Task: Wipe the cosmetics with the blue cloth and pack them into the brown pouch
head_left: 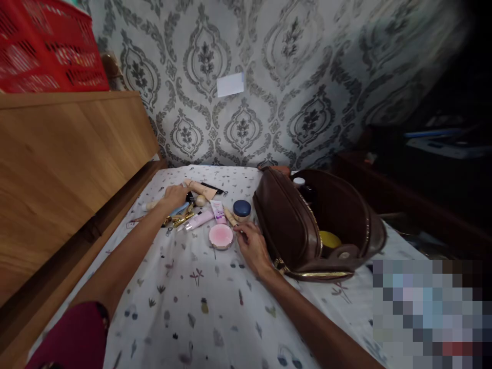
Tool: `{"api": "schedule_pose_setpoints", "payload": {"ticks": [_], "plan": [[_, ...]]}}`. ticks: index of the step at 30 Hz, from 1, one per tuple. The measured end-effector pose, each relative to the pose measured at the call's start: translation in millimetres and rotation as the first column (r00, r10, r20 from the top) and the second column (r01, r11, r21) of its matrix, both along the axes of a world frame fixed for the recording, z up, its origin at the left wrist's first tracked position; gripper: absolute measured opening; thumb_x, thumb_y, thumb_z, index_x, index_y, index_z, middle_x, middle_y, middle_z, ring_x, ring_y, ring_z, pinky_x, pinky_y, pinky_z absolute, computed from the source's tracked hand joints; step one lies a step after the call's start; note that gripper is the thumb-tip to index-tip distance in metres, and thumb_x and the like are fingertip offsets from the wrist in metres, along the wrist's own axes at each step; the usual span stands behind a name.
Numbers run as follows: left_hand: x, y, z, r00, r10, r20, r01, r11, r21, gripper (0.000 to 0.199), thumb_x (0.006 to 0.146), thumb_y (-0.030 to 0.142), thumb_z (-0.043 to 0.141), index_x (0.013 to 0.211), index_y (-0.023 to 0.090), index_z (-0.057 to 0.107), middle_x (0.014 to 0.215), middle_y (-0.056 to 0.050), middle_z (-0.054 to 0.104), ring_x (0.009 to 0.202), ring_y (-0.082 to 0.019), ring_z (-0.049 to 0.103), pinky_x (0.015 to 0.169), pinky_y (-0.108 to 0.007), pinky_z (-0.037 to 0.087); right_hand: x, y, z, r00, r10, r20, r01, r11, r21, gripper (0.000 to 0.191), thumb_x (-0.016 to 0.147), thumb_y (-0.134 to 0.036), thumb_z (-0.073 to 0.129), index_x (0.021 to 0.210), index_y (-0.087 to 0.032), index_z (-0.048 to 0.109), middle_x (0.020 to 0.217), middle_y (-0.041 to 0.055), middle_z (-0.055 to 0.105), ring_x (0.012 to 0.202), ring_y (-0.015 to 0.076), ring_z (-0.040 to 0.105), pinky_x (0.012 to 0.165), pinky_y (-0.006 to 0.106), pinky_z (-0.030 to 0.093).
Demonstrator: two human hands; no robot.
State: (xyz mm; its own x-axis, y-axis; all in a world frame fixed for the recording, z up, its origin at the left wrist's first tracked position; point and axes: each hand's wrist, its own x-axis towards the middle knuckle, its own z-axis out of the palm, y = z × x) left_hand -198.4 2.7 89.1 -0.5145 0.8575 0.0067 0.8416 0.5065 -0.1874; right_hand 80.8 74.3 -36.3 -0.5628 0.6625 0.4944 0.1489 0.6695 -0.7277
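My left hand (175, 198) reaches down into a spread of cosmetics, its fingers bent and partly hidden beside a beige squeeze tube (205, 190). My right hand (253, 248) has its fingertips closed at the near end of a slim beige tube (230, 217). Just left of that hand lies a round pink compact (221, 237). Behind its fingers stands a round jar with a dark blue lid (242, 208). A white and purple tube (218, 211), a pale pink tube (199, 219) and gold-coloured tubes (183, 220) lie between the hands.
An unzipped brown leather bag (286, 220) stands at right, with a white-capped bottle (299, 182) and something yellow (329, 239) inside. The printed sheet (215, 307) covers the surface. A wooden panel (69, 169) rises at left, under a red basket (49, 48). Patterned wallpaper is behind.
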Motion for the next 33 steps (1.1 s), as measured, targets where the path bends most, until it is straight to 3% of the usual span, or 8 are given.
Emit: {"api": "schedule_pose_setpoints", "payload": {"ticks": [8,16,23,30,33], "plan": [[-23,20,18.3,0.995,0.021,-0.100,-0.028,0.997,-0.071,0.039,0.096,0.038,0.064,0.129,0.018,0.060,0.130,-0.011,0.062,0.111,-0.025,0.065,0.093,-0.047,0.057,1,-2,2.1,1.000,0.005,-0.012,-0.006,1.000,-0.026,0.025,0.084,-0.013,0.049,0.091,-0.019,0.072,0.099,0.0095,0.068,0.099,0.0252,0.064,0.090,0.040,0.051],[-14,62,4.4,0.999,-0.051,0.005,0.051,0.991,-0.125,0.038,0.096,0.038,0.064,0.129,0.019,0.060,0.131,-0.011,0.062,0.111,-0.024,0.064,0.093,-0.046,0.057,3,-2,3.9,1.000,0.010,0.008,-0.010,0.999,-0.040,0.024,0.085,-0.011,0.050,0.093,-0.019,0.072,0.100,0.0090,0.068,0.100,0.0237,0.064,0.093,0.039,0.051],[-30,68,24.5,1.000,-0.028,-0.012,0.026,0.987,-0.160,0.038,0.095,0.038,0.064,0.128,0.018,0.060,0.129,-0.010,0.063,0.110,-0.024,0.065,0.091,-0.045,0.057,3,-2,3.4,1.000,0.000,-0.015,-0.001,0.998,-0.064,0.024,0.085,-0.011,0.050,0.092,-0.020,0.071,0.099,0.0084,0.068,0.100,0.0238,0.063,0.092,0.039,0.051],[2,91,-9.3,0.984,-0.178,0.022,0.179,0.976,-0.123,0.038,0.096,0.038,0.063,0.129,0.019,0.060,0.131,-0.011,0.062,0.111,-0.024,0.064,0.093,-0.047,0.057,4,-2,4.6,1.000,0.007,-0.007,-0.007,0.998,-0.060,0.025,0.085,-0.010,0.050,0.093,-0.019,0.073,0.098,0.0096,0.068,0.101,0.0251,0.063,0.093,0.040,0.051],[12,94,-14.3,0.979,-0.199,0.036,0.201,0.973,-0.115,0.038,0.096,0.038,0.064,0.128,0.018,0.060,0.130,-0.011,0.063,0.111,-0.024,0.065,0.093,-0.047,0.057,4,-2,4.4,1.000,0.007,0.005,-0.007,0.998,-0.068,0.025,0.085,-0.010,0.050,0.094,-0.019,0.073,0.099,0.0100,0.068,0.102,0.0251,0.063,0.094,0.040,0.050]]}}
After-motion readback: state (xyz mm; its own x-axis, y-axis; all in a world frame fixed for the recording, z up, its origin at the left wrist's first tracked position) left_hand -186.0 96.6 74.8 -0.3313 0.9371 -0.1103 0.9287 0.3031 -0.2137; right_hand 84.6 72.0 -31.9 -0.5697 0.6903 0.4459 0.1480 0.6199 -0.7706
